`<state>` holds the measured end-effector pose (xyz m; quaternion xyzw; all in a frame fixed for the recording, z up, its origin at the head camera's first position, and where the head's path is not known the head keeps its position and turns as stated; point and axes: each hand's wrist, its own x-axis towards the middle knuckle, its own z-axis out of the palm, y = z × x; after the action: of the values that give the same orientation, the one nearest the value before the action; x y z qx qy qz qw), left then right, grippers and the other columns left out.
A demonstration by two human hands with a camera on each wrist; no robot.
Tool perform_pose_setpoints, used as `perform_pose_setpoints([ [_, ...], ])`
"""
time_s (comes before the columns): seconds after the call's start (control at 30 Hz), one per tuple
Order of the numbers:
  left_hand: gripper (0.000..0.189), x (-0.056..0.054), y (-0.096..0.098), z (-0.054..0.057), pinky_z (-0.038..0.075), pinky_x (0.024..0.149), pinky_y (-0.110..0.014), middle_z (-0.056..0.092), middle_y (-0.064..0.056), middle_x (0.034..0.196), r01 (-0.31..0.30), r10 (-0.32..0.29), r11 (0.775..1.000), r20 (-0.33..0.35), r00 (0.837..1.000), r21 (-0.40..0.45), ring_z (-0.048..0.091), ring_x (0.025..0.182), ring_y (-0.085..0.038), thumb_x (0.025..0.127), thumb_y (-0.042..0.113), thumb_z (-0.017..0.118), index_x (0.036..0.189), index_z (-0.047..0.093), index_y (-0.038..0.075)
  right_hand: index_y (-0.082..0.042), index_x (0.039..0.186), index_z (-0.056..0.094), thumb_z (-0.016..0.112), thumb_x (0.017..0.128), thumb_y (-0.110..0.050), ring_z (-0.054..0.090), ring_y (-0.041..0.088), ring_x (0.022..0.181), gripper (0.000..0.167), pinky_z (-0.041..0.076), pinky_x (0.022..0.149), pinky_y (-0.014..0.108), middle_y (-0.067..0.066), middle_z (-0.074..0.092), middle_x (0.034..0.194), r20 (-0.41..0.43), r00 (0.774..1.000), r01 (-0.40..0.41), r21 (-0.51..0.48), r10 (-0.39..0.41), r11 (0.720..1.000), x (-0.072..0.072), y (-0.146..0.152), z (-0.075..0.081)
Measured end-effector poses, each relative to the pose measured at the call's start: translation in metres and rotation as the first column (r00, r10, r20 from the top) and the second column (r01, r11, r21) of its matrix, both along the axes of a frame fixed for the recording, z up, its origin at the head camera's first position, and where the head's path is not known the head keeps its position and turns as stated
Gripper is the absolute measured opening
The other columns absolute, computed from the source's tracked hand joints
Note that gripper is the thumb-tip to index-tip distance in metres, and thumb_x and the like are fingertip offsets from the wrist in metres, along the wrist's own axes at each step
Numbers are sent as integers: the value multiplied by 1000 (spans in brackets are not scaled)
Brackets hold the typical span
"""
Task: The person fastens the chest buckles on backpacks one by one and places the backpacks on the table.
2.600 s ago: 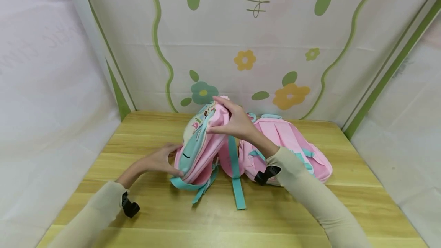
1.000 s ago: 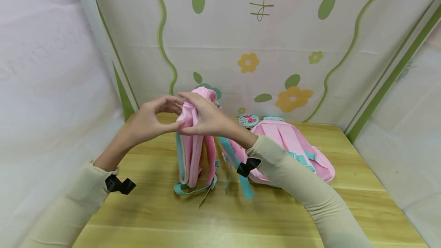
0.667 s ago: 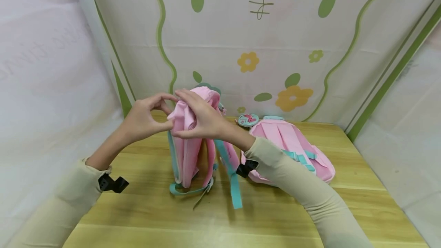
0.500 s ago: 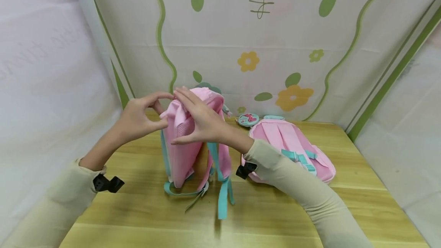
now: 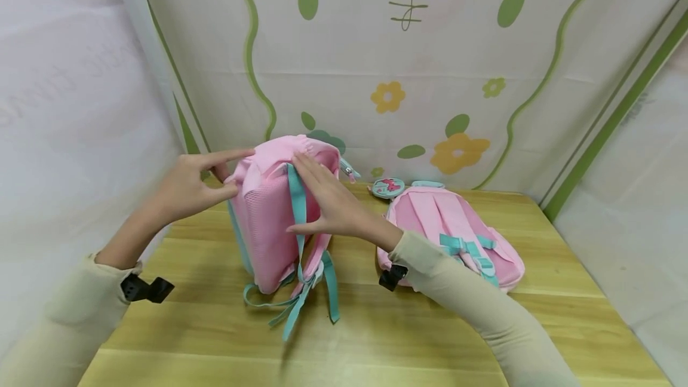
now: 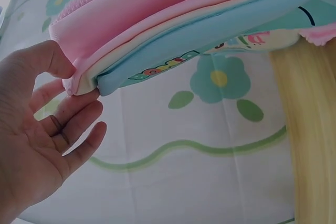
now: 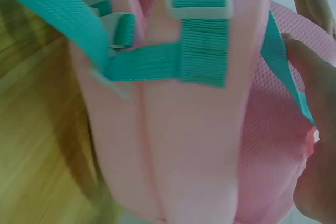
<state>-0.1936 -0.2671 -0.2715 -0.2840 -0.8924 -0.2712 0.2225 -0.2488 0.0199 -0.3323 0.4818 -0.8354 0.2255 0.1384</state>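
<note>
front table [image 5: 376, 345] free; right: second backpack [image 5: 457, 232]; walls close

A small play corner made for filming: a wooden table [image 5: 408, 339] closed in by hanging cloth walls [image 5: 430, 76] with painted flowers and green wavy lines.
</note>
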Motion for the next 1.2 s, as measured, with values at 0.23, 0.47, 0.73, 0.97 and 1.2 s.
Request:
perform_pose_setpoints([
  [0.23, 53, 2, -15, 2, 34, 48, -22, 59, 5, 70, -36, 36, 999, 84, 996, -4, 41, 53, -4, 82, 4, 76, 132, 69, 19, -16, 165, -1, 85, 77, -54, -2, 20, 161, 129, 20, 125, 57, 1, -7, 173, 197, 980, 19, -14, -16, 1000, 1, 15, -32],
  [0.47, 52, 1, -31, 2, 41, 57, -20, 63, 7, 73, -22, 21, 1000, 160, 987, 5, 53, 64, -5, 84, 4, 76, 133, 68, 18, -9, 164, -3, 90, 70, -55, -4, 21, 160, 140, 23, 124, 56, 8, -9, 173, 295, 954, 58, 2, -56, 998, 7, 19, -65],
  [0.73, 50, 0, -43, 10, 48, 70, -17, 66, 2, 77, 32, -39, 999, 298, 954, 28, 64, 74, -9, 89, 4, 76, 137, 65, 16, -15, 163, -15, 94, 67, -50, -7, 21, 159, 149, 20, 126, 52, 3, -18, 171, 385, 922, 66, -29, -50, 997, 14, 15, -89],
  [0.97, 51, -5, -54, 13, 55, 79, -17, 71, -5, 100, 62, -81, 996, 428, 900, 59, 69, 93, -7, 90, 4, 76, 137, 59, 10, -13, 162, -17, 92, 70, -50, -6, 22, 160, 147, 17, 127, 48, 3, -18, 171, 424, 904, 51, 14, -52, 999, 15, 13, -104],
  [1.2, 46, -11, -62, 9, 57, 76, -20, 71, -3, 106, 62, -90, 995, 474, 876, 76, 69, 90, -7, 88, 2, 77, 129, 57, 7, -16, 162, -16, 91, 71, -51, 4, 20, 159, 146, 22, 126, 47, 0, -10, 172, 499, 866, 28, 11, -29, 1000, 17, 11, -110],
])
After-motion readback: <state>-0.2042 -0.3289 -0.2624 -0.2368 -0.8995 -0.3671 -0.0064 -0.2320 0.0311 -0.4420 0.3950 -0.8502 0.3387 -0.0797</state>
